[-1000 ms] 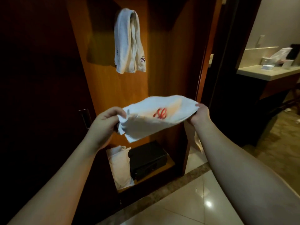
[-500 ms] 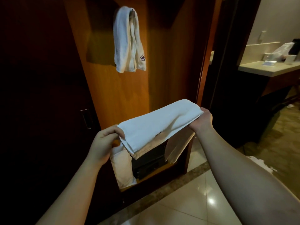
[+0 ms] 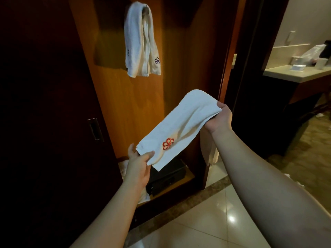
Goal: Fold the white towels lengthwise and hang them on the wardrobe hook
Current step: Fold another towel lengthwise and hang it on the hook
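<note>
I hold a white towel (image 3: 180, 124) with a red emblem stretched between both hands in front of the open wardrobe. It is folded into a long strip that slants from lower left up to the right. My left hand (image 3: 138, 161) pinches its lower end. My right hand (image 3: 219, 118) grips the upper end, and a loose part hangs below that wrist. Another white towel (image 3: 141, 40) with a dark emblem hangs from the wardrobe hook (image 3: 145, 8) on the wooden back panel, high above the held towel.
A dark sliding wardrobe door (image 3: 53, 113) with a recessed handle stands at left. A black safe (image 3: 166, 178) and crumpled white cloth (image 3: 123, 167) lie on the bottom shelf. A counter (image 3: 295, 74) with small items is at right. Glossy floor tiles (image 3: 206, 221) lie below.
The towel has turned so its red emblem faces up again. My left hand dropped lower toward the shelf while my right hand stayed high, so the strip now slants steeply.
</note>
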Demonstrator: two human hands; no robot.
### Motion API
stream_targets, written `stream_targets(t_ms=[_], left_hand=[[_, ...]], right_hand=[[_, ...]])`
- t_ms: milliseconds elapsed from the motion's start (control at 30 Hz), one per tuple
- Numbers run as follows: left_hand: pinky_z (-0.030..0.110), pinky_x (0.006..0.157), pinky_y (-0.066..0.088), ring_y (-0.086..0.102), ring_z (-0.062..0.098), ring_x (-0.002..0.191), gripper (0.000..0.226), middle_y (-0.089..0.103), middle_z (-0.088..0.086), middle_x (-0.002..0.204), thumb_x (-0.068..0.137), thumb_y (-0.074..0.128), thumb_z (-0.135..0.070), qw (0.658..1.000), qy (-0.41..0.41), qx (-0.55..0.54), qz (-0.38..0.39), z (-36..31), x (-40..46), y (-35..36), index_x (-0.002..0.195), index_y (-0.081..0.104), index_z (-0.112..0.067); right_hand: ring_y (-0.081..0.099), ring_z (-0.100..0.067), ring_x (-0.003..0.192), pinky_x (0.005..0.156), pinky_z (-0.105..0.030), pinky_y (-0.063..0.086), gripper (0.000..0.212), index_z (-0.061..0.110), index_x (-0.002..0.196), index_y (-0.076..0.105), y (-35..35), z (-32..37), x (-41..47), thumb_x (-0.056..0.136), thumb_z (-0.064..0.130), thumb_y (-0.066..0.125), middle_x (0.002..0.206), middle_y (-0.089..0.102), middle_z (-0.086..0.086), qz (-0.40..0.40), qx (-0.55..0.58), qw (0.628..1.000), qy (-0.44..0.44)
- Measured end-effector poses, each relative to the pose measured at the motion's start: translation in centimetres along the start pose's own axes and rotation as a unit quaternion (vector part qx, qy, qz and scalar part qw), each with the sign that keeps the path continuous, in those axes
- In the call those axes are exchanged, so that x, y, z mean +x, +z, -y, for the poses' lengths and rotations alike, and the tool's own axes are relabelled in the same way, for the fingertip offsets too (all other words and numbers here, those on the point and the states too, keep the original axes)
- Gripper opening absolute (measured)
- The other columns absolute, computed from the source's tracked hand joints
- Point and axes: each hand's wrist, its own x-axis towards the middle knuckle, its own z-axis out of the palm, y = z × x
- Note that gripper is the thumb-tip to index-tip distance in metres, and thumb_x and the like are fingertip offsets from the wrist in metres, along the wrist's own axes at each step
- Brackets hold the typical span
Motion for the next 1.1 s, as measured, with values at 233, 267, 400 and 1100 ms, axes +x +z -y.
stream_targets(t_ms=[233, 267, 400, 1100], left_hand=[[0.028, 0.054, 0.047, 0.068, 0.029, 0.094, 0.059, 0.071, 0.015, 0.12, 0.084, 0.072, -0.039, 0.949, -0.173, -0.214, 0.151, 2.0, -1.8, 2.9, 0.137, 0.058, -0.017], [0.031, 0.058, 0.052, 0.071, 0.031, 0.093, 0.06, 0.071, 0.015, 0.121, 0.082, 0.075, -0.035, 0.948, -0.169, -0.205, 0.172, 2.0, -1.7, 3.3, 0.137, 0.059, -0.016], [0.049, 0.085, 0.058, 0.066, 0.038, 0.115, 0.069, 0.065, 0.017, 0.131, 0.071, 0.08, -0.011, 0.929, -0.112, -0.255, 0.245, 0.6, -1.4, 4.2, 0.137, 0.058, -0.011], [0.04, 0.063, 0.063, 0.075, 0.031, 0.08, 0.056, 0.073, 0.027, 0.101, 0.076, 0.066, 0.0, 0.952, -0.147, -0.232, 0.133, 1.5, -1.0, 5.7, 0.13, 0.052, -0.001]], right_hand=[[0.073, -0.044, 0.092, 0.078, -0.059, 0.058, 0.04, 0.002, 0.12, 0.065, 3.4, 0.7, -0.5, 0.094, 0.023, 0.042, 0.107, 0.074, -0.023, 0.069, 0.007, 0.998, 0.003], [0.073, -0.043, 0.085, 0.071, -0.058, 0.059, 0.038, 0.002, 0.116, 0.066, 3.7, 0.9, -0.5, 0.094, 0.024, 0.044, 0.101, 0.075, -0.023, 0.075, 0.005, 0.997, 0.001], [0.071, -0.044, 0.101, 0.085, -0.057, 0.056, 0.043, 0.004, 0.125, 0.063, 4.7, 2.6, -0.4, 0.095, 0.03, 0.046, 0.114, 0.072, -0.023, 0.096, -0.011, 0.995, -0.01], [0.075, -0.037, 0.08, 0.07, -0.057, 0.058, 0.036, 0.015, 0.116, 0.065, 3.1, 5.7, 1.8, 0.085, 0.034, 0.063, 0.095, 0.078, -0.014, 0.016, -0.088, 0.995, -0.046]])
